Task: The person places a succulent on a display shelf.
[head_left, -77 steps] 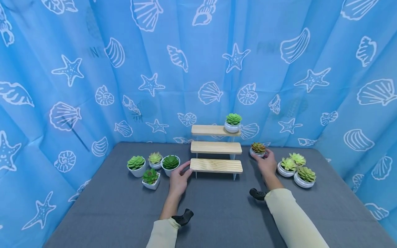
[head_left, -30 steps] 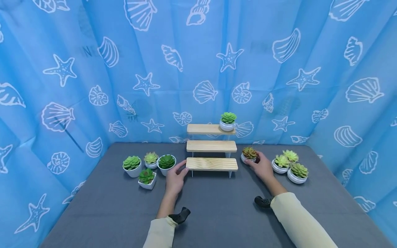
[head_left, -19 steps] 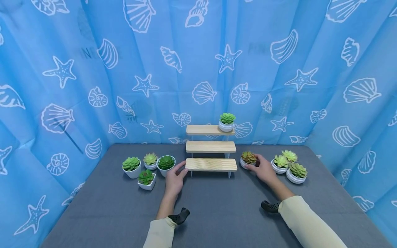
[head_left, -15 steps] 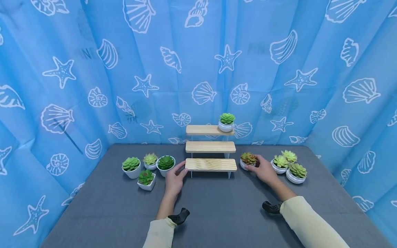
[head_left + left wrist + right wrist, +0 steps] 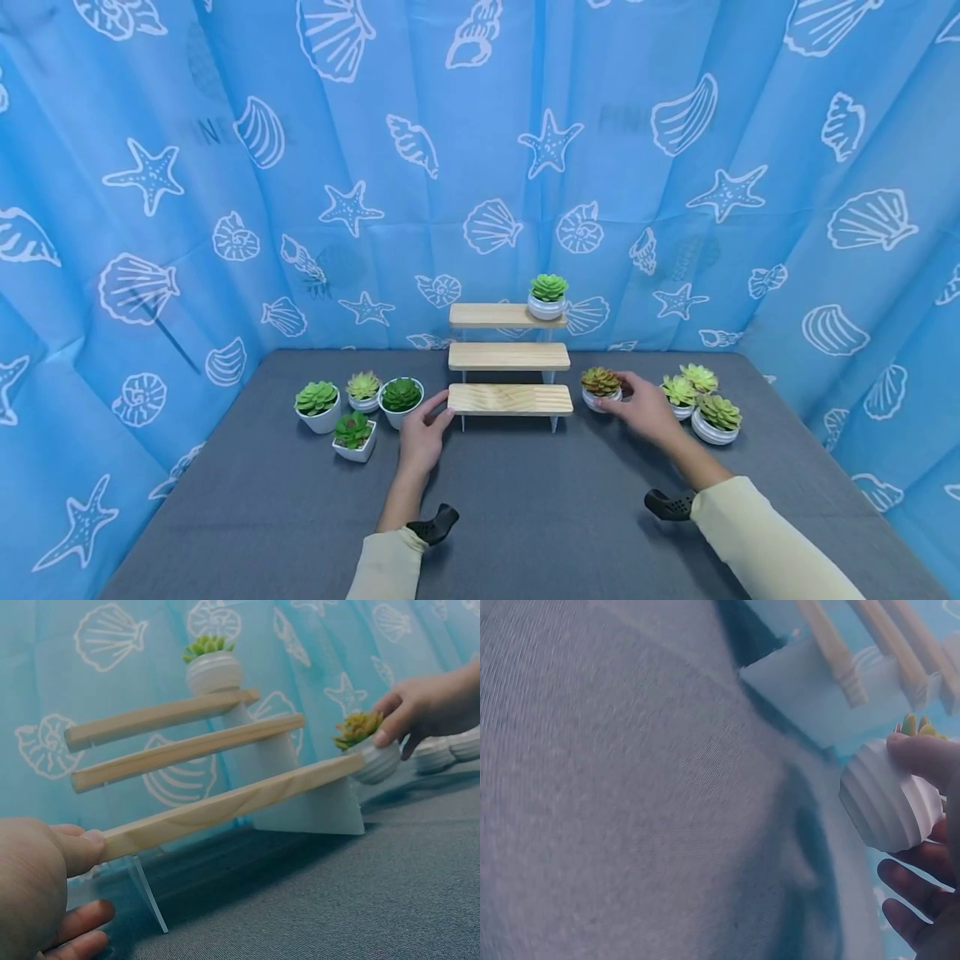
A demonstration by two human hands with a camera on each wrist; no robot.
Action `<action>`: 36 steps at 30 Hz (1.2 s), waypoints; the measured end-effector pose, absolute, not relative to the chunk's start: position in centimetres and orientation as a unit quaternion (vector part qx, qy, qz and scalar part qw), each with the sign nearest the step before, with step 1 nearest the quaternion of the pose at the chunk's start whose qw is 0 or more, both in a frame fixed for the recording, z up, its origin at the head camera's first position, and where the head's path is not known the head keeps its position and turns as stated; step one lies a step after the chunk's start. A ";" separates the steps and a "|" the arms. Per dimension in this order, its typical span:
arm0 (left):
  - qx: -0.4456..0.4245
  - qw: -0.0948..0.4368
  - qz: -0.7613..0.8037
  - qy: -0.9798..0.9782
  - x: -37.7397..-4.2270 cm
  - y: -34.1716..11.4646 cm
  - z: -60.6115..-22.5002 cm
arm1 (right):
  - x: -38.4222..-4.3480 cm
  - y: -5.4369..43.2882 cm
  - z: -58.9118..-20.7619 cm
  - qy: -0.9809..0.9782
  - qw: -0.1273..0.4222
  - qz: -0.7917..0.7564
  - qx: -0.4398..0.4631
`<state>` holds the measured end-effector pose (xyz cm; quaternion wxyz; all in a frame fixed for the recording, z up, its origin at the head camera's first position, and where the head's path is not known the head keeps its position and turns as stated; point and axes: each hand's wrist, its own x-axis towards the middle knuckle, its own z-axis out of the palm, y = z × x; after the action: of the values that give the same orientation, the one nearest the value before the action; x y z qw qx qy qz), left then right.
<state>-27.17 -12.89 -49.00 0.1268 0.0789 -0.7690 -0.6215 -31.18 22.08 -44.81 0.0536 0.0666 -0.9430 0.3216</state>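
A three-tier wooden display stand (image 5: 510, 398) with clear legs stands at the table's back. My left hand (image 5: 422, 437) pinches the left end of its lowest board (image 5: 225, 806) between thumb and finger, other fingers loose below. In the head view, my right hand (image 5: 647, 408) grips a reddish-brown potted succulent (image 5: 600, 385) just right of that board. Its white ribbed pot (image 5: 889, 796) sits between thumb and fingers and looks raised off the cloth. A green potted succulent (image 5: 547, 297) stands on the top board's right end.
Left of the stand are several potted succulents, including a dark green one (image 5: 401, 395) near my left hand and one in a square pot (image 5: 356, 437). Right of my right hand cluster three pale green succulents (image 5: 717, 415). A blue shell-print curtain (image 5: 480, 167) hangs behind the grey tablecloth (image 5: 525, 517).
The right hand has brought the reddish-brown succulent nearer to me and slightly closer to the stand, its forearm swinging outward to the right. My left hand keeps its place on the lowest board.
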 end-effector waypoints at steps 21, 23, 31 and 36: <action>0.071 0.124 -0.632 -0.762 -27.2 -12.7 -49.0 | -31.3 19.5 -43.5 -0.866 0.173 0.469 0.006; 0.070 0.122 -0.632 -0.762 -27.3 -12.8 -49.0 | -31.4 19.0 -43.3 -0.857 0.183 0.482 -0.002; 0.076 0.123 -0.635 -0.759 -27.4 -12.9 -48.9 | -32.3 16.7 -42.8 -0.838 0.202 0.508 0.010; 0.079 0.123 -0.632 -0.761 -27.2 -13.1 -49.1 | -32.7 15.4 -42.6 -0.847 0.191 0.495 0.022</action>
<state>-27.19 -13.07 -49.06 0.1235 0.0786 -0.7608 -0.6323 -32.73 15.45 -42.58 0.1913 0.0223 -0.8472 0.4952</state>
